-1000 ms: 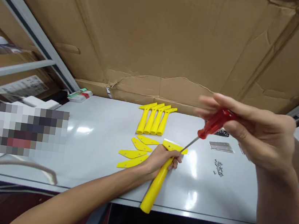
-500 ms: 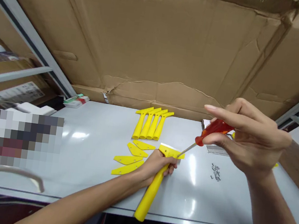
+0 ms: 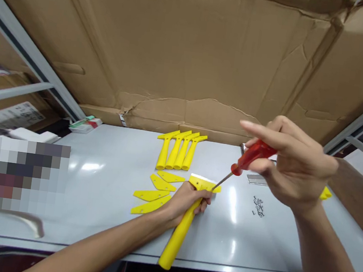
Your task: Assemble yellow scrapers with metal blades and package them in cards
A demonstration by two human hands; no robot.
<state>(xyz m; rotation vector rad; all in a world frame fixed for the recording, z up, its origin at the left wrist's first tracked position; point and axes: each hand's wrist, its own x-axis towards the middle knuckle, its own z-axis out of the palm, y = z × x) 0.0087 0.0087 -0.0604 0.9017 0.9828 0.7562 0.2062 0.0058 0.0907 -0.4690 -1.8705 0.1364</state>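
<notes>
My left hand [image 3: 191, 200] is wrapped round the neck of a yellow scraper [image 3: 176, 239], whose head carries a metal blade along its far edge. The scraper's handle points toward me over the table's front edge. In my right hand [image 3: 289, 163] is a screwdriver [image 3: 255, 155] with a red see-through handle, pinched between thumb and fingers, the index finger stretched out. Its tip meets the right part of the scraper's head; any screw there is too small to make out. Several flat yellow plates [image 3: 151, 194] with holes lie left of my left hand.
Several yellow scraper handles [image 3: 163, 153] lie in a row at the back. Small screws [image 3: 258, 206] are heaped on the right, near metal blades [image 3: 256, 179]. Cardboard [image 3: 192, 57] walls the back; a small box [image 3: 86, 124] and cables [image 3: 31, 222] are on the left.
The view has shifted slightly, so most things sit a little further left. The screwdriver's tip stays at the scraper's head, and both hands keep their holds.
</notes>
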